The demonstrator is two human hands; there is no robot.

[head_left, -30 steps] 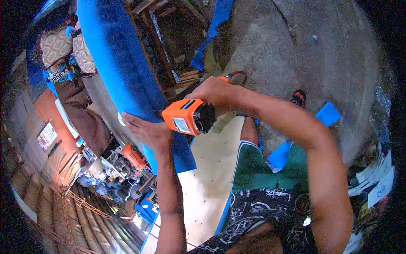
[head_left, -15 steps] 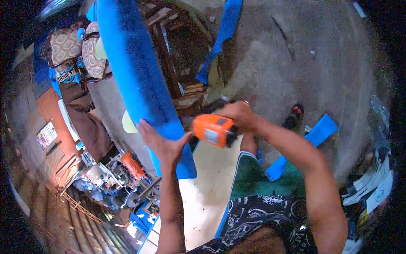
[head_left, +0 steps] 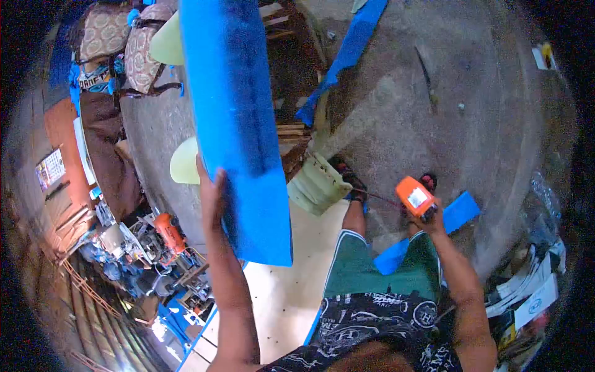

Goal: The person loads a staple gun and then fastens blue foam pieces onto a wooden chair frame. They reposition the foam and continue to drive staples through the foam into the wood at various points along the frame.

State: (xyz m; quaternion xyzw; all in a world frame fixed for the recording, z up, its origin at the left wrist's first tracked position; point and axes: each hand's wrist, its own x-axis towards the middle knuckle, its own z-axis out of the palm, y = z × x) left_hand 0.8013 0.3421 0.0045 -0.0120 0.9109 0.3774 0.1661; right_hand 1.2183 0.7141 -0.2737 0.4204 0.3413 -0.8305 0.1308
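My left hand (head_left: pixel 212 192) grips the left edge of a long blue covered panel (head_left: pixel 238 136), thumb on its face and the other fingers mostly hidden behind. The panel stands up over a pale board (head_left: pixel 294 260) dotted with small dark marks. Two pale yellow rounded pieces (head_left: pixel 186 162) stick out past its left side. My right hand (head_left: pixel 432 217) is closed around an orange power tool (head_left: pixel 414 193) with a white label and a dark end, held apart from the panel above my knees. Between them is a pale yellow curved piece (head_left: pixel 319 183) with small holes along its edge.
Blue strips lie near my legs (head_left: pixel 458 214) and across the concrete floor (head_left: pixel 347 56). Patterned cushioned chairs (head_left: pixel 144 49) stand at upper left. An orange machine (head_left: pixel 168 232) sits among clutter at lower left. Papers and plastic (head_left: pixel 533 297) are piled at right.
The orange tool has moved right, away from the panel, with my right hand. My left hand has shifted from the panel's face to its left edge. The curved yellow piece has come into view.
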